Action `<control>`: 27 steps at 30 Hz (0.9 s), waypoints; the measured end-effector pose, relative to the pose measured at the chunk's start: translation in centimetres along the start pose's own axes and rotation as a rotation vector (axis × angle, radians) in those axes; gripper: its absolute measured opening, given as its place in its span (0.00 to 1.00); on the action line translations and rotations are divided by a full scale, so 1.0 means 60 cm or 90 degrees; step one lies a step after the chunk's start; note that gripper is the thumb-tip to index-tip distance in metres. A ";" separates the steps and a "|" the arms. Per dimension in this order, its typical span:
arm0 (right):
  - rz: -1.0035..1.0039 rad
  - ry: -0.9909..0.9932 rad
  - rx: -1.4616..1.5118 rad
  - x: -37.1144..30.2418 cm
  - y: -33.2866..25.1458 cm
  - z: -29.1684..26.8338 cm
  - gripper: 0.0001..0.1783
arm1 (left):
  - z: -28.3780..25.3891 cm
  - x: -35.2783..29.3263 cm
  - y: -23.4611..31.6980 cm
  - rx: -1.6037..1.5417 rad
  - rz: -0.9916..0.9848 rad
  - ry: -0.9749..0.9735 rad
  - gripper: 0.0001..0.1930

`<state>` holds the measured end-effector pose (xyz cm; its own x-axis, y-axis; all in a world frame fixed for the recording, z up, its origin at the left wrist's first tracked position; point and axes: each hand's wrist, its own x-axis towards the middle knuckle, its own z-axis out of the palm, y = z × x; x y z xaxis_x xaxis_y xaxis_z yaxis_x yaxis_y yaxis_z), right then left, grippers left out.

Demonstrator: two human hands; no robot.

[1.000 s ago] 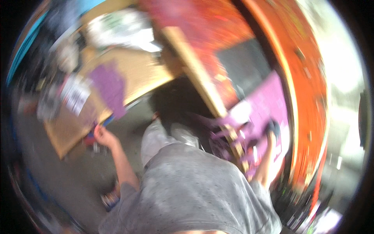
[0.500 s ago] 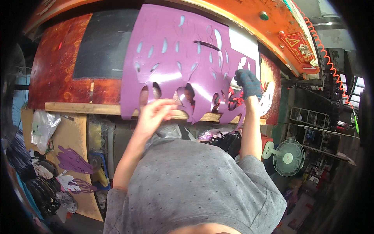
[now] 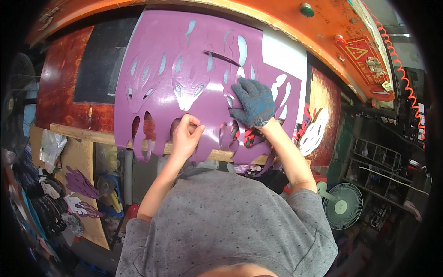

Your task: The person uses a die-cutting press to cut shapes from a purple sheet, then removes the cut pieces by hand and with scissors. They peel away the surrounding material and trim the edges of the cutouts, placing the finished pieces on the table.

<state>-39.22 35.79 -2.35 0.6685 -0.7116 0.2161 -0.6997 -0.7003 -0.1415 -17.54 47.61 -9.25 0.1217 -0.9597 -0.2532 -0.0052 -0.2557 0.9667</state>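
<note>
1. My gloved right hand (image 3: 253, 101) hides part of the purple sheet (image 3: 212, 90) on the bench (image 3: 60, 104).
2. Those fingers spread, palm down, gripping nothing.
3. My left hand (image 3: 186, 133) curls; whether its fingertips pinch anything, I can't tell.

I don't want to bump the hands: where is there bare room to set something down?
The black panel left of the purple sheet looks bare, as does the red-brown tabletop left of that. A white patch at the sheet's upper right, below the orange frame, looks free too. It's crowded around the left hand, right hand and white cutout.
</note>
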 end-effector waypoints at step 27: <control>0.023 0.065 0.211 -0.065 -0.105 -0.052 0.30 | 0.038 0.152 0.154 -0.338 -0.410 -0.422 0.25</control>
<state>-38.20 43.16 0.68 0.6045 -0.7383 0.2992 -0.5909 -0.6675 -0.4530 -18.73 36.25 -2.73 -0.6179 -0.5748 -0.5365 0.3205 -0.8072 0.4957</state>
